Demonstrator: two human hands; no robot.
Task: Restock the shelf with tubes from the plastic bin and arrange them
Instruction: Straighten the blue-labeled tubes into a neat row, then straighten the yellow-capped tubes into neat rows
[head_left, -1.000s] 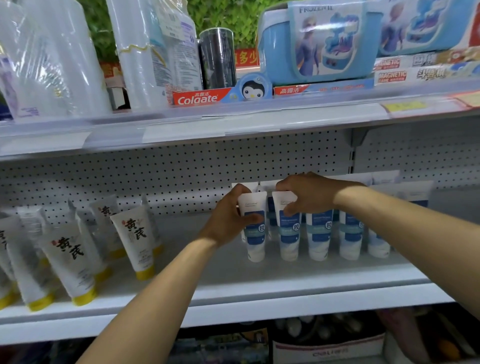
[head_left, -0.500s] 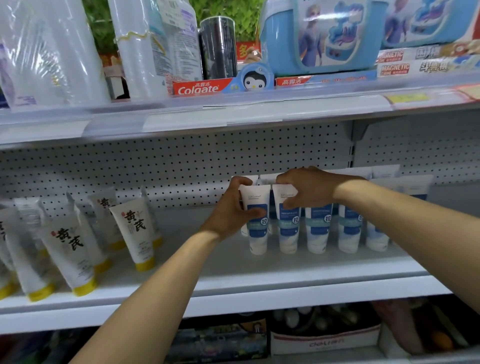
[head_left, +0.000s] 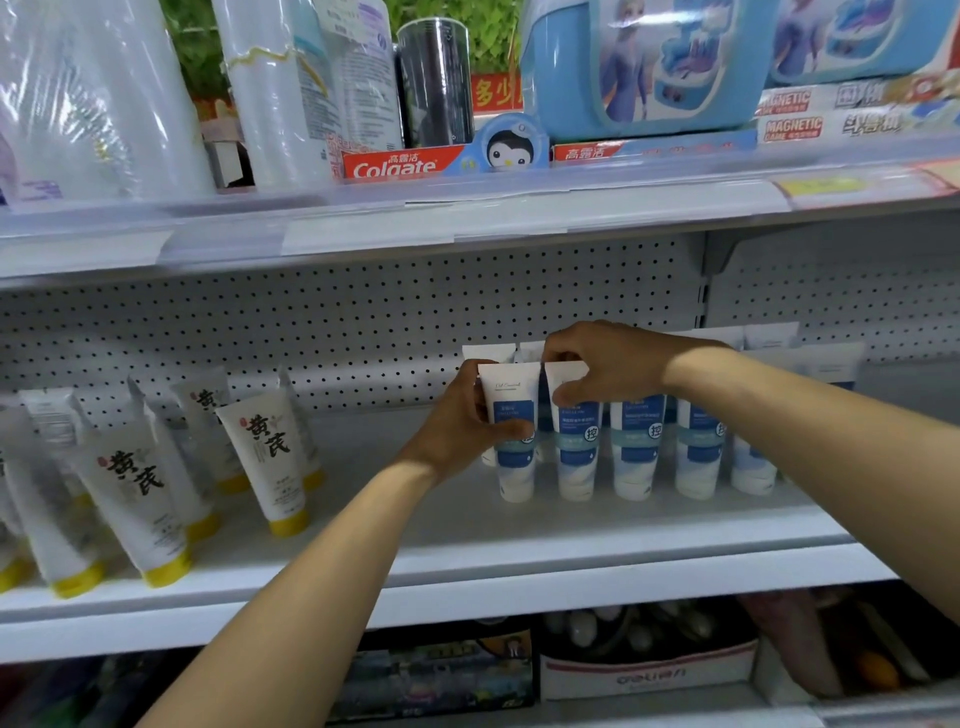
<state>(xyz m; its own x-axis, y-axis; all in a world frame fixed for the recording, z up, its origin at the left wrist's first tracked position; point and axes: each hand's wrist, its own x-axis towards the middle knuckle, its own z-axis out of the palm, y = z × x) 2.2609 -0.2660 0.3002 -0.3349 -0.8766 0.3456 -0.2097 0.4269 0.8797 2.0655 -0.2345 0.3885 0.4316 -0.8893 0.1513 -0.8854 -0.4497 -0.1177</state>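
Tubes (head_left: 636, 447) in blue and white stand cap-down in a row on the white shelf (head_left: 415, 525), right of centre. More of them are tucked behind, against the pegboard back (head_left: 363, 322). The person's left hand (head_left: 462, 423) grasps the leftmost tube (head_left: 514, 460) of the front row, thumb across its blue label and fingers curled round its left side. The right hand (head_left: 608, 366) reaches in from the right and pinches the flat crimped top of the second tube (head_left: 576, 457), just beside the first. Both tubes stand upright, very close together. Further tubes of the front row stand to the right, partly hidden behind the right forearm. Well apart, towards the left end of the same shelf, yellow-capped tubes (head_left: 270, 452) with black characters lean at a tilt in loose rows. On the upper shelf (head_left: 467, 218) sit a Colgate box (head_left: 400, 165), a dark cylinder (head_left: 434, 78), a blue toy case (head_left: 639, 67) and plastic-wrapped white rolls (head_left: 280, 93). Below, a white carton (head_left: 649, 675) shows on the lower level.
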